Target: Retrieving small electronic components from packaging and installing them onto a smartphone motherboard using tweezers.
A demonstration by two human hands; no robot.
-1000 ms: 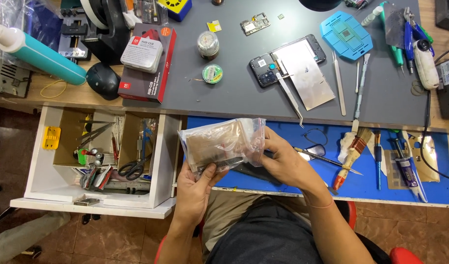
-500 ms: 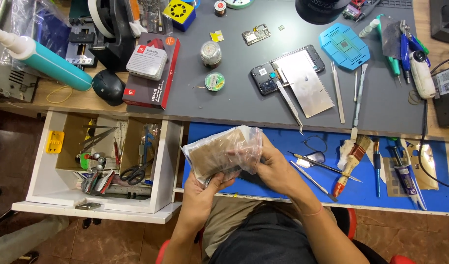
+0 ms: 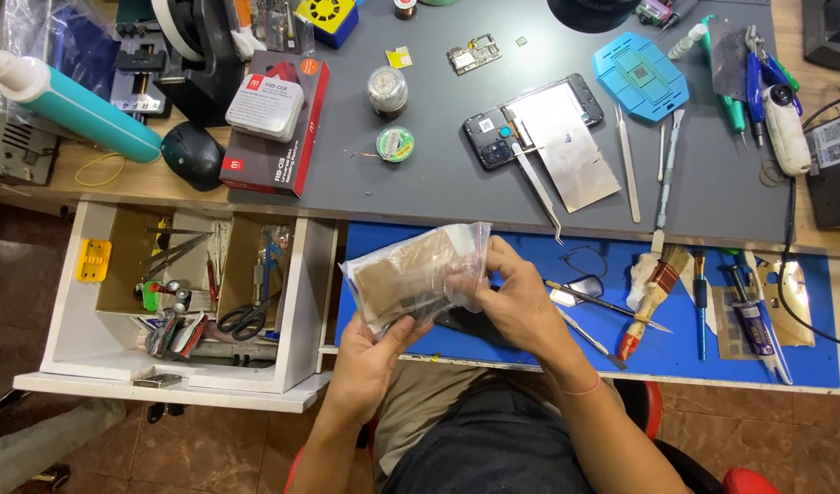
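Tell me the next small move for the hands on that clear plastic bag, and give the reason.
Probably pinch the bag's mouth apart with the right hand while the left hand steadies the bottom. Both hands grip the clear plastic bag of brown sheets above the blue mat, the right hand's fingers sit at its crumpled upper end, and the sheets are all inside.

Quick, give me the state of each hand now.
Left hand: closed on the clear plastic bag, gripping its lower edge.
Right hand: closed on the same bag's right end.
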